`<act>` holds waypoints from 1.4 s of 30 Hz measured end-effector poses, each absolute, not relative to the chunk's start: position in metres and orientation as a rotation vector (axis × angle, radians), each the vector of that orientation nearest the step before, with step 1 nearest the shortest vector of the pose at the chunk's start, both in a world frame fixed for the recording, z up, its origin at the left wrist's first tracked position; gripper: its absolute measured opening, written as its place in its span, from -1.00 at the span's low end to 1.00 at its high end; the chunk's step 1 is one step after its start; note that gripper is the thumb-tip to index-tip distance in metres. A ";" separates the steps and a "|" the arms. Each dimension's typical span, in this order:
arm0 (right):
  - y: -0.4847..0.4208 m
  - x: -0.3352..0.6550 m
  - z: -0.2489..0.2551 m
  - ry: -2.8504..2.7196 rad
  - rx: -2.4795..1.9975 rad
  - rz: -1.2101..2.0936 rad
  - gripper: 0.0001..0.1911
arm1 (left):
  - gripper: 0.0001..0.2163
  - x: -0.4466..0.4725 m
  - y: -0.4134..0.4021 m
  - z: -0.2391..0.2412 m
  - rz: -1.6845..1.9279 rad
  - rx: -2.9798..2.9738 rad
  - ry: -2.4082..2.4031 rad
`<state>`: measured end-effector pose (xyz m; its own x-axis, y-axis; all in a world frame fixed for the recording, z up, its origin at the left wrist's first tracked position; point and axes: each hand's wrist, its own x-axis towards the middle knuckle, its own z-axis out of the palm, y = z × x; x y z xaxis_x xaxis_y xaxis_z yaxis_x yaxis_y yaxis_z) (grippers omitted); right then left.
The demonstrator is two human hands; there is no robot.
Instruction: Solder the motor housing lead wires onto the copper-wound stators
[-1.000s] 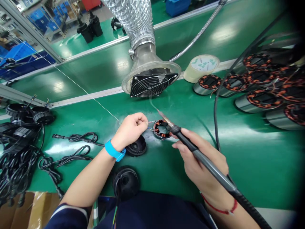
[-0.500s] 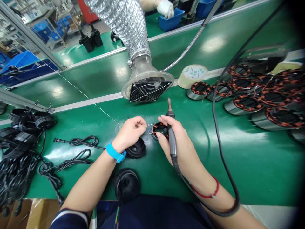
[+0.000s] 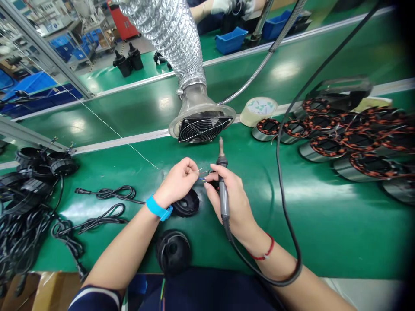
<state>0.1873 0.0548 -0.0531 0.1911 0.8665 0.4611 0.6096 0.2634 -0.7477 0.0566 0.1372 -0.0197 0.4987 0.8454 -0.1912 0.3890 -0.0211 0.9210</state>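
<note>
Thin wires (image 3: 202, 173) are pinched in the closed fingers of my left hand (image 3: 180, 180). My right hand (image 3: 236, 198) grips a soldering iron (image 3: 224, 196) with its tip pointing up and away. The right thumb and forefinger also close in around the wire ends, right by the left fingertips. A small wound stator (image 3: 215, 185) is mostly hidden behind the right fingers. Under the left hand sits a black round cover (image 3: 188, 204), and a second black housing (image 3: 173, 250) lies closer to my body, with coloured wires hanging off the table edge.
A fume extractor hood (image 3: 202, 127) hangs ahead of my hands. Several stators (image 3: 324, 147) and a tape roll (image 3: 258, 110) stand to the right. Black cables (image 3: 108, 192) and housings (image 3: 26, 181) lie left. The iron's cord (image 3: 282, 185) loops on the right; a co-worker's gloved hands (image 3: 223, 5) are beyond.
My right hand has shifted slightly left with the soldering iron, its fingertips now reaching the wires and covering more of the stator. The left hand stays nearly still. The co-worker's hands moved up from the blue bin.
</note>
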 end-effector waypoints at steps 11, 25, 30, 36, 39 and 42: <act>0.059 0.191 -0.057 -1.190 -1.292 0.635 -0.56 | -0.83 0.051 0.134 -0.009 0.503 1.564 0.943; 0.067 0.200 -0.061 -1.173 -1.075 0.872 -0.54 | -0.70 0.051 0.141 -0.012 0.306 1.237 0.860; 0.061 0.194 -0.058 -1.261 -1.212 0.665 -0.60 | -0.85 0.049 0.134 -0.005 0.305 1.417 0.934; 0.056 0.201 -0.056 -1.486 -1.344 0.513 -0.57 | -0.90 0.046 0.132 -0.005 0.327 1.854 1.083; 0.055 0.204 -0.053 -1.667 -1.391 0.396 -0.54 | -0.90 0.044 0.135 -0.008 0.300 1.897 1.101; 0.059 0.202 -0.052 -1.691 -1.451 0.334 -0.56 | -0.91 0.043 0.138 -0.010 0.308 1.900 1.090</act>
